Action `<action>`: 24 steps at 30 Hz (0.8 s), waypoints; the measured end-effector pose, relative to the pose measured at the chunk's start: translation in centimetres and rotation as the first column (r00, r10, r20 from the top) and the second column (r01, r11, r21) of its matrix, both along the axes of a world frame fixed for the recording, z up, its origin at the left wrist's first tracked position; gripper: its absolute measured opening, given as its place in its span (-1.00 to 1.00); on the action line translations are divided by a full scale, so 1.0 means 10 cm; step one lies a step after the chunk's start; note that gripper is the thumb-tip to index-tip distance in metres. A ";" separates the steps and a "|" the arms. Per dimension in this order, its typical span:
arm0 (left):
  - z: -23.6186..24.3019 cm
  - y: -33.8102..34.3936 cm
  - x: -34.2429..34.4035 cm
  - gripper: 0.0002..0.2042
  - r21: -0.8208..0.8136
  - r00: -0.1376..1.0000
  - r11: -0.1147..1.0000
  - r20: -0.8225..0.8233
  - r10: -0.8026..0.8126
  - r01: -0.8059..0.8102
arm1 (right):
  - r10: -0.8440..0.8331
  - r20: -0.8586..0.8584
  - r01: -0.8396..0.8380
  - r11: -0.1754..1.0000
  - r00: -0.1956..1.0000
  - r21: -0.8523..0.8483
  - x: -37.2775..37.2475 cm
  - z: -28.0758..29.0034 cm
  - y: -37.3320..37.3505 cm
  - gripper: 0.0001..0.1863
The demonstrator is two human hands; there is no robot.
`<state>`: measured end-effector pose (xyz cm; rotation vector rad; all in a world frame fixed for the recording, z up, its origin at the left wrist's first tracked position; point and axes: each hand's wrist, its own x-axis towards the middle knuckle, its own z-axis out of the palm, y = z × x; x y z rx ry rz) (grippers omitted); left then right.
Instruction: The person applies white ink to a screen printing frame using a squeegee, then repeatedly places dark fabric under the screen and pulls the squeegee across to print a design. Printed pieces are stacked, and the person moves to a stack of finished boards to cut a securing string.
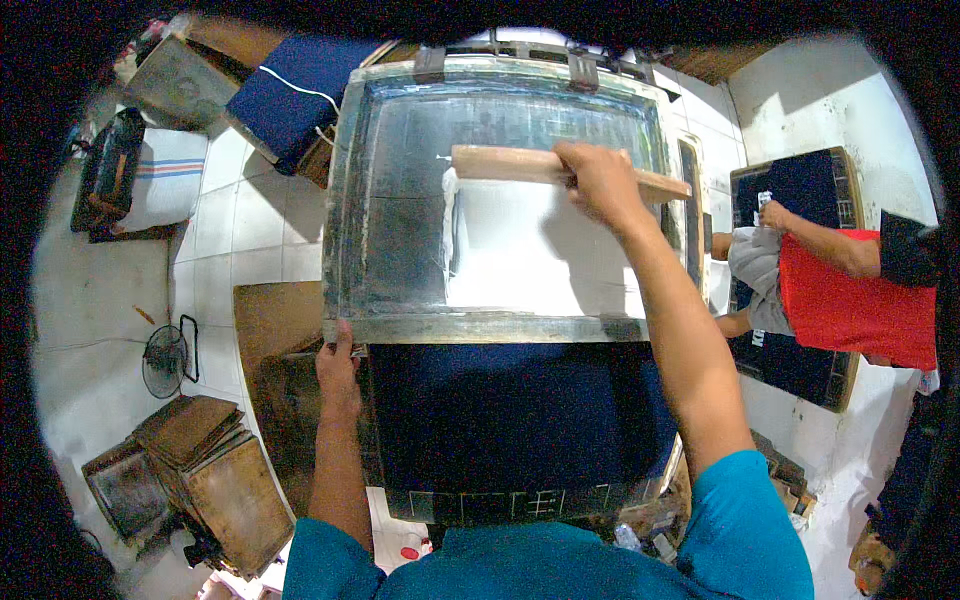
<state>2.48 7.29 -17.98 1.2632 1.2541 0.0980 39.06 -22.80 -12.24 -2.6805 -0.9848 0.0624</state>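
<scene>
A screen printing frame [500, 329] lies in front of me, its far edge held by dark clamps [583, 73]. White ink [520, 250] covers the middle and right of its mesh. My right hand [600, 185] is closed on the wooden handle of a squeegee [505, 163], which lies across the frame at the far edge of the white ink. My left hand [340, 370] grips the frame's near left corner, thumb on top; its other fingers are partly hidden. Dark navy fabric [520, 420] on a board shows below the frame's near edge.
At right, a person in red [850, 290] bends over another board with navy fabric [800, 180]. A stack of worn boards [220, 470] stands at lower left, near a small fan [166, 360]. Blue fabric [300, 90] covers a board at far left.
</scene>
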 end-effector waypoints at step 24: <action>0.03 -0.07 0.05 -0.43 0.101 0.997 0.995 -0.069 -0.021 0.028 | 0.010 0.014 -0.009 0.998 1.000 -0.057 -0.20 0.07 -0.03 -0.80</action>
